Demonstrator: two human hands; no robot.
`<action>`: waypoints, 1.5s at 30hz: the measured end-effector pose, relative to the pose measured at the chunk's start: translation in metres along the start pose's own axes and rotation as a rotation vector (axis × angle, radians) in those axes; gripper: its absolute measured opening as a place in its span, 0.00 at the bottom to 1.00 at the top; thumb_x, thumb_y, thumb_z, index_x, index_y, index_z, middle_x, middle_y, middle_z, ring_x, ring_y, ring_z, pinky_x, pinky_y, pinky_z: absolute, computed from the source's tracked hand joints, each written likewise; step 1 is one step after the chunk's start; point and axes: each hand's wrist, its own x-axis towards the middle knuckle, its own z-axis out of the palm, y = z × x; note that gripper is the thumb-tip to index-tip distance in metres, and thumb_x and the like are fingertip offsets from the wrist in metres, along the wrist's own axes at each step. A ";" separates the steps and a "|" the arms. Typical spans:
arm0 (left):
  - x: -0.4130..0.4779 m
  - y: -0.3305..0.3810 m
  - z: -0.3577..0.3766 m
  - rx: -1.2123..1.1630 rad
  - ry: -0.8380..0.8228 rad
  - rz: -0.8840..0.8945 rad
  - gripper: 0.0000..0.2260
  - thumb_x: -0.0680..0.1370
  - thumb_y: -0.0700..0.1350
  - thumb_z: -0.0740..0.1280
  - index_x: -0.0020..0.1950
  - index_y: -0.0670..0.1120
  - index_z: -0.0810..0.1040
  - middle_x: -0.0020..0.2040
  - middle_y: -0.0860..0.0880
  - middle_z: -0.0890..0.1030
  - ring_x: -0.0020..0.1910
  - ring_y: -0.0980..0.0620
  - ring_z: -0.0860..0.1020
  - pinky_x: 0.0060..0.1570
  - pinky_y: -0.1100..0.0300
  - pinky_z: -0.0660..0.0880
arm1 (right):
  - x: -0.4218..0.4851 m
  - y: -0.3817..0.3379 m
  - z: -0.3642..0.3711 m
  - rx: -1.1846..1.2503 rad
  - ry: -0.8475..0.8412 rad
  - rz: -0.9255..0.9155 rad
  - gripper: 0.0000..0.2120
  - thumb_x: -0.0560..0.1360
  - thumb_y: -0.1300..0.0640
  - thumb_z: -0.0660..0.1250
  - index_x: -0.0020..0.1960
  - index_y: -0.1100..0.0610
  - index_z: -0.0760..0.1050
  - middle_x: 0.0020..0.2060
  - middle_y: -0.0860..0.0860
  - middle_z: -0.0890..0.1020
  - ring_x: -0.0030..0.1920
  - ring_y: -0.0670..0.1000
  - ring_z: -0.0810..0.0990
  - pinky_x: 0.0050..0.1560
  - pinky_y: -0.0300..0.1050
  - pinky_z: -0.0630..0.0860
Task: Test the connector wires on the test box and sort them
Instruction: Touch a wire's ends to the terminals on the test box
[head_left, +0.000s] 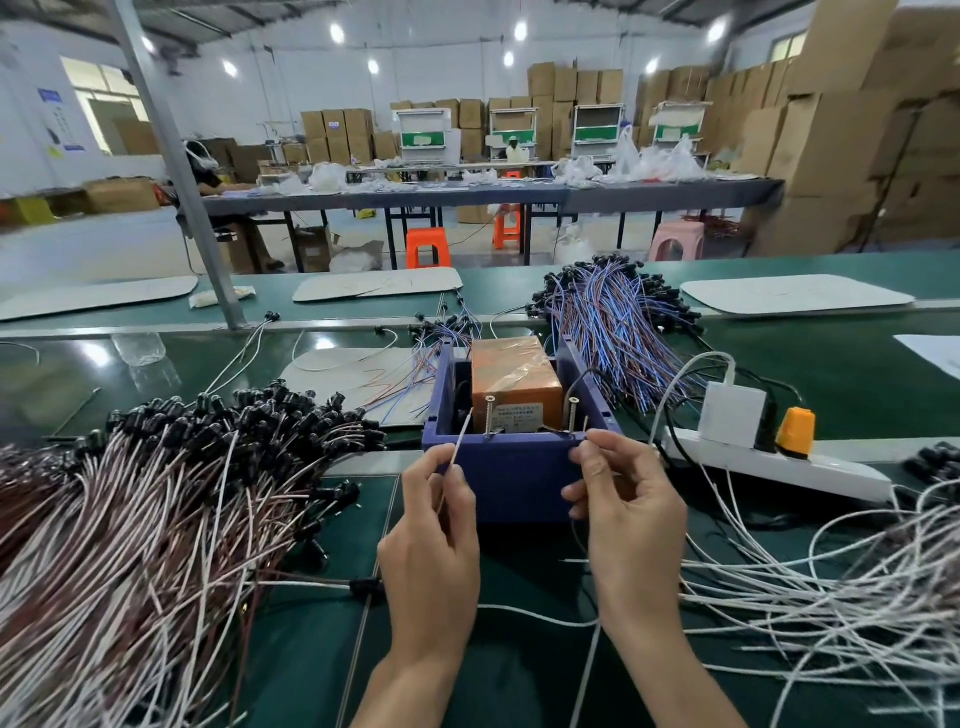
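Testing on the green bench: the blue test box (514, 475) sits at twelve o'clock. My left hand (431, 540) pinches a pale lead (459, 441) between thumb and forefinger, its tip angled up toward the left screw post (490, 415). My right hand (623, 519) pinches a thin end at the box's front rim, just below the right screw post (573, 413). Contact looks not yet made. Next, I judge, both tips must touch their posts together. Wire piles lie at nine (156, 509) and four o'clock (831, 597); which is sorted, I cannot tell.
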 end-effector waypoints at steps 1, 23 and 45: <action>0.000 0.000 0.000 0.008 0.003 0.003 0.07 0.83 0.51 0.59 0.60 0.55 0.72 0.37 0.58 0.78 0.34 0.57 0.77 0.34 0.56 0.76 | 0.000 0.000 0.000 -0.005 -0.002 0.000 0.06 0.80 0.59 0.69 0.50 0.48 0.81 0.40 0.48 0.85 0.33 0.45 0.81 0.32 0.36 0.77; -0.001 -0.004 0.002 0.010 0.000 -0.025 0.07 0.84 0.53 0.58 0.60 0.55 0.72 0.37 0.57 0.79 0.35 0.56 0.79 0.36 0.49 0.79 | -0.006 0.008 -0.007 -0.048 0.048 0.047 0.04 0.79 0.54 0.69 0.50 0.46 0.82 0.40 0.45 0.85 0.34 0.42 0.80 0.34 0.36 0.77; 0.001 -0.005 0.001 0.004 -0.003 -0.016 0.08 0.82 0.52 0.60 0.59 0.54 0.74 0.34 0.59 0.76 0.30 0.58 0.75 0.32 0.60 0.72 | -0.008 0.006 -0.002 -0.058 0.083 -0.005 0.07 0.80 0.57 0.68 0.51 0.45 0.81 0.41 0.44 0.86 0.36 0.45 0.83 0.35 0.35 0.78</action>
